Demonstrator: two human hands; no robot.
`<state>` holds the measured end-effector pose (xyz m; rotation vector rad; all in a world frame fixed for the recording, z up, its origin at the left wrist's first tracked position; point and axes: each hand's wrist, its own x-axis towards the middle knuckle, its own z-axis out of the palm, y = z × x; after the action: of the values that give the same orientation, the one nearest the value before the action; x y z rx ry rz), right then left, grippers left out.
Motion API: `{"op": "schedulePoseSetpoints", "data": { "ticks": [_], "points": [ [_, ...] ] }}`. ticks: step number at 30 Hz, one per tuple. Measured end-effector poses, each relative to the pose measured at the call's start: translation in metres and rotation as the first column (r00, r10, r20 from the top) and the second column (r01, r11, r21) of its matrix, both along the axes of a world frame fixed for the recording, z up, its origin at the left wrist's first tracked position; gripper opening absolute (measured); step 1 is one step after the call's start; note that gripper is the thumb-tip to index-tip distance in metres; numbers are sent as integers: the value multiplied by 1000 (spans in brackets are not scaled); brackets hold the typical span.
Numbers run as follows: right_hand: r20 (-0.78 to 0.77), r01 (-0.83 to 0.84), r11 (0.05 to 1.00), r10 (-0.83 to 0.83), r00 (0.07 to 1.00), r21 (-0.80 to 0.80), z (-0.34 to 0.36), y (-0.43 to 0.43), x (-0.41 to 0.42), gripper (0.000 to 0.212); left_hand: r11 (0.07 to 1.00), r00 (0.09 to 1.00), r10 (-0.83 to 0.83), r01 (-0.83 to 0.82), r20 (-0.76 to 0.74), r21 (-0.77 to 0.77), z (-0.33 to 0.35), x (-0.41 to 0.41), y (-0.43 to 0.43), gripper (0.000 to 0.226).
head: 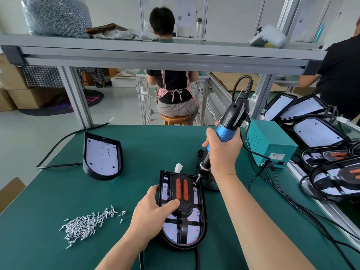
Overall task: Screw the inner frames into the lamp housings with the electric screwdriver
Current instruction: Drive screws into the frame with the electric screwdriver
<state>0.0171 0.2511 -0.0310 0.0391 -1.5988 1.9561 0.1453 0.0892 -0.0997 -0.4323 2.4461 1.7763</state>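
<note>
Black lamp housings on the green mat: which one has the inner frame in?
The near black lamp housing under both hands; its black inner frame covers the board. The far-left housing shows bare board.

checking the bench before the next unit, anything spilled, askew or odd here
Nothing looks wrong. The loose screws lie heaped on the mat, seemingly as working stock. The left hand steadies the lamp housing while the right hand holds the electric screwdriver at its upper right corner.

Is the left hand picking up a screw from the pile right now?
No, the left hand is pressing the inner frame into the lamp housing, while the screw pile lies untouched beside it.
</note>
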Motion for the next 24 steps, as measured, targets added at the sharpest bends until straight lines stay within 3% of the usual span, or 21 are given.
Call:
{"op": "schedulePoseSetpoints", "data": {
  "ticks": [14,19,24],
  "points": [
    [11,-7,999,6,1000,45,-2,-3,-6,21,1000,1000,-17,17,-13,25,-3,-1,0,54],
    [-12,-127,990,128,992,63,-5,-7,-3,19,999,1000,-14,14,6,41,-3,-1,-1,66],
    [9,-235,965,235,972,115,-1,-10,0,20,1000,1000,-5,5,8,30,1,1,2,60]
  ]
}}
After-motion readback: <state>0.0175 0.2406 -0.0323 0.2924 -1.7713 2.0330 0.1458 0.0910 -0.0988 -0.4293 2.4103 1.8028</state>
